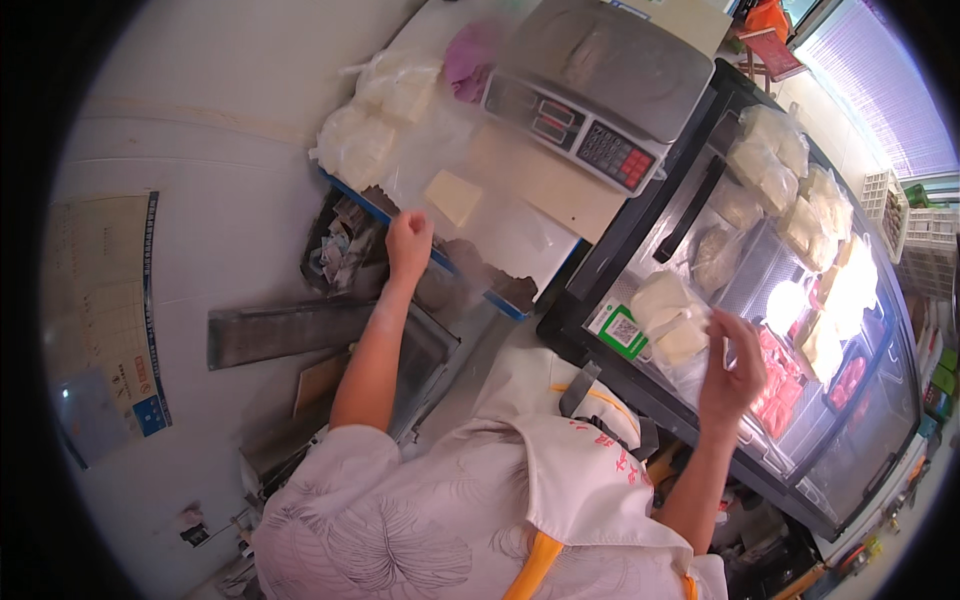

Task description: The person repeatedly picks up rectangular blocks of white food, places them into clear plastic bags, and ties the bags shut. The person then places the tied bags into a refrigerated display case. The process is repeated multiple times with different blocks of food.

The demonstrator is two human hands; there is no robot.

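Note:
My left hand (410, 244) is curled into a loose fist over the near edge of a counter, with nothing visible in it. Just beyond it a flat pale yellowish block (455, 197) lies on the white counter top (517, 232). My right hand (733, 371) is over a glass-topped display case (686, 206), fingers bent and thumb near the fingertips. Those fingertips meet the edge of a clear plastic bag (671, 319) with pale blocks inside; whether they grip it is unclear. Beside the bag is a green and white card (619, 330) with a printed code.
A digital scale (600, 82) stands at the counter's far side. Bagged pale food (356, 139) and a purple bag (470, 60) lie left of it. More bags (769, 157) and pink raw meat (780, 390) show at the case. An open container (341, 247) sits below the counter edge.

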